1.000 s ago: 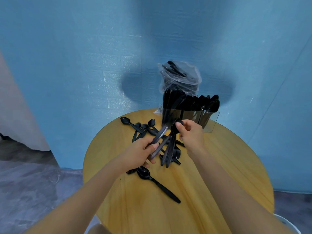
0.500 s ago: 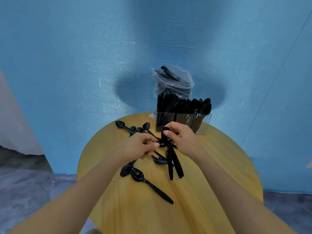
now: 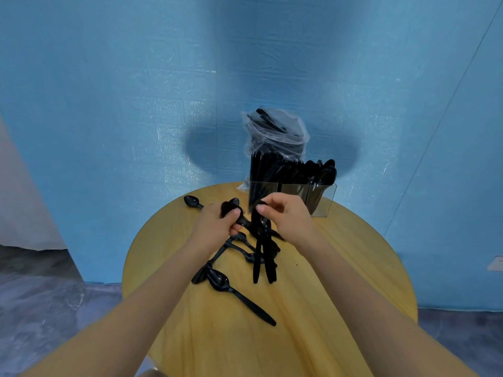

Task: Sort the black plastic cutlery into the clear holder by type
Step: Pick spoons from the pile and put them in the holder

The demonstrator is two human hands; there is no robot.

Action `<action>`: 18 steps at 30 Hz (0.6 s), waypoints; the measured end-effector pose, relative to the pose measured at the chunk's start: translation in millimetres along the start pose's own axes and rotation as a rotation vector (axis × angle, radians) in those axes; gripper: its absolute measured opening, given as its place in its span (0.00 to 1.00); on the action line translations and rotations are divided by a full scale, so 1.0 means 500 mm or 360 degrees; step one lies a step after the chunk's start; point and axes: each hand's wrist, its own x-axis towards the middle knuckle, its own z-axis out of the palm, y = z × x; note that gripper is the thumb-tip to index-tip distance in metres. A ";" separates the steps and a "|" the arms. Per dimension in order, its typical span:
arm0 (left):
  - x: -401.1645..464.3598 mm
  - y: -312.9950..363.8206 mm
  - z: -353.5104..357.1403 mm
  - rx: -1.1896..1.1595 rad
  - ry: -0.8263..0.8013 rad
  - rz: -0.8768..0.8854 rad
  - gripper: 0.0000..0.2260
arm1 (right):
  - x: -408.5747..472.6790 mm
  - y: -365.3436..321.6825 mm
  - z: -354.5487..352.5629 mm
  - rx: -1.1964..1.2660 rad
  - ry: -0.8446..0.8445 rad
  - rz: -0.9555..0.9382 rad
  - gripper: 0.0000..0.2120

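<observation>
Gathering spoons mid-table: my right hand (image 3: 285,219) pinches a hanging spoon bundle (image 3: 262,254), my left hand (image 3: 217,224) grips another spoon (image 3: 227,207). Next: merge, then drop into the holder (image 3: 321,200) at the far edge.

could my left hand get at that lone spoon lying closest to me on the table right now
Probably not straight away. The left hand already grips a spoon, so it is occupied. The way to the near spoon looks free, though: it lies in the open on the table.
</observation>
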 end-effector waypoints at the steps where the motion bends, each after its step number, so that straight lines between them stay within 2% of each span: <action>1: -0.001 0.007 0.006 0.0067 -0.0069 0.0028 0.09 | 0.005 -0.010 0.003 0.0028 0.0002 -0.0038 0.05; 3: -0.001 0.021 0.018 0.0051 -0.0165 0.0050 0.11 | 0.014 -0.021 0.013 0.0053 0.0054 -0.0100 0.04; 6: -0.006 0.034 0.027 -0.0216 -0.0223 0.0001 0.14 | 0.022 -0.023 0.021 0.0136 0.0162 -0.0127 0.05; 14: -0.005 0.020 0.026 -0.0450 -0.0432 -0.0134 0.25 | 0.002 -0.011 0.035 0.0363 -0.0007 -0.0031 0.05; 18: -0.016 0.015 0.024 -0.0410 -0.0517 -0.0124 0.32 | -0.001 -0.007 0.046 0.0422 0.0050 0.0019 0.03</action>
